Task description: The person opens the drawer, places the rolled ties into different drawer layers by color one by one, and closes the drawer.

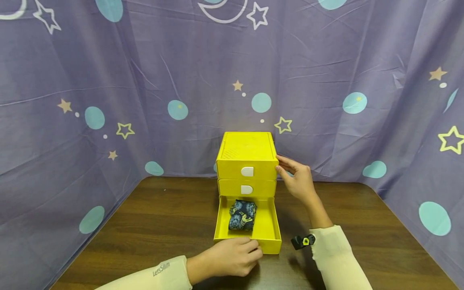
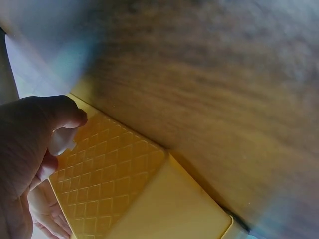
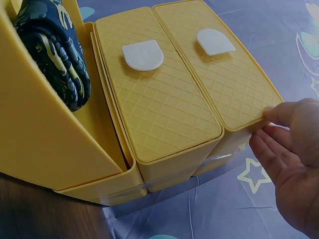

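A yellow drawer cabinet (image 1: 247, 147) stands on the table, its bottom drawer (image 1: 266, 225) pulled out. Folded cloth (image 1: 243, 215) with a dark blue, patterned print lies inside that drawer. At the drawer's front is my left hand (image 1: 232, 255); in the left wrist view its thumb and finger pinch the white handle (image 2: 61, 141). My right hand (image 1: 299, 179) holds the cabinet by its upper right front corner. In the right wrist view the thumb is on the front edge and the fingers (image 3: 271, 152) lie along the side.
Both upper drawers are closed, with white handles (image 3: 143, 56) on their fronts. Brown wooden table (image 1: 163, 217) surrounds the cabinet. Behind it hangs a purple curtain (image 1: 203, 68) with stars and dots. A black wrist device (image 1: 302, 241) sits by the right sleeve.
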`<action>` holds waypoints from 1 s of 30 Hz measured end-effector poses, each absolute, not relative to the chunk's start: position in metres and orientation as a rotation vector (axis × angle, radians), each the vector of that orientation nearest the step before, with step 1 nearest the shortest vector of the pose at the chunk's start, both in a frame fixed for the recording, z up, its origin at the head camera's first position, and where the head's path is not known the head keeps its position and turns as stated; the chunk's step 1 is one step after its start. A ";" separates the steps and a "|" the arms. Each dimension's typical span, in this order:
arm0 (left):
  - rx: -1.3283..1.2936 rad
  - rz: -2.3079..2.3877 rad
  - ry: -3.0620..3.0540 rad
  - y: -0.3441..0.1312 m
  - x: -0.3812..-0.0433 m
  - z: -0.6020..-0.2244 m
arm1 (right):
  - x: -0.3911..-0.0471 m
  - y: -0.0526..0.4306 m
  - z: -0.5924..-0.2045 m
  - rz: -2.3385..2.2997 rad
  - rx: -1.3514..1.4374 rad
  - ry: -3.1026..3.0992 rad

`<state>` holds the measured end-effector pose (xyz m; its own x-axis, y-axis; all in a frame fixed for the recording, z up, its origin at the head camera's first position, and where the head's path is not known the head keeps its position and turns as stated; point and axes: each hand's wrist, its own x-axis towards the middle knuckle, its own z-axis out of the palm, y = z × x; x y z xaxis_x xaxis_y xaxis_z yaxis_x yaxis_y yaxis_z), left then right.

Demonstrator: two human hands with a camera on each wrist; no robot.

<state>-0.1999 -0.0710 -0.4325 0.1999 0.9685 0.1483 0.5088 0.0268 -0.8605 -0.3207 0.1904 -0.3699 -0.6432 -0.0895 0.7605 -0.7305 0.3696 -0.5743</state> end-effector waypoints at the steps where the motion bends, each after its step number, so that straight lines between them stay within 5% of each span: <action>1: -1.607 0.668 -1.430 -0.071 -0.200 -0.433 | -0.321 0.191 -0.370 1.291 0.705 -1.994; 30: -1.592 0.662 -1.452 -0.071 -0.210 -0.433 | -0.320 0.190 -0.369 1.299 0.709 -1.987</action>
<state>-0.2096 -0.0709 -0.4332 0.1827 0.9699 0.1609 0.5145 0.0452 -0.8563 -0.3203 0.1899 -0.3691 -0.6407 -0.0872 0.7628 -0.7337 0.3623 -0.5748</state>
